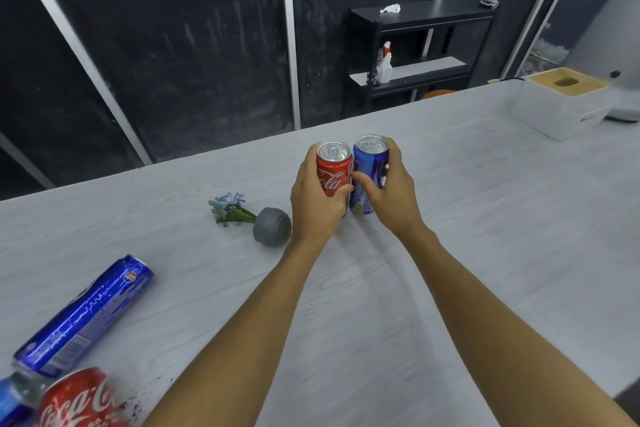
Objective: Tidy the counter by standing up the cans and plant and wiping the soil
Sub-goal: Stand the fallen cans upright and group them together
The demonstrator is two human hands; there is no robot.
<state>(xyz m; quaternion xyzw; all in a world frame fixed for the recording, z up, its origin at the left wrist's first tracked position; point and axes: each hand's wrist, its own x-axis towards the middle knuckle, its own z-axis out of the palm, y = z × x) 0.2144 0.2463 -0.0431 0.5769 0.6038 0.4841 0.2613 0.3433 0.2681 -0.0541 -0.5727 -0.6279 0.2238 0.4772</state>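
Note:
Two cans stand upright side by side near the middle of the white counter (485, 218). My left hand (317, 203) grips the red cola can (333, 166). The blue can (370, 163) is held by my right hand (391, 191), its thumb across the front. To their left a small plant (230, 208) in a grey pot (272, 226) lies on its side. At the near left a blue can (86, 315) lies flat. A red cola can (79, 399) lies at the bottom left corner, with dark soil specks (133, 404) beside it.
A further blue can (12, 402) shows partly at the bottom left edge. A white box with a tan lid (562, 102) sits at the counter's far right. Behind the counter stands a black shelf (419, 48) with spray bottles against a dark wall.

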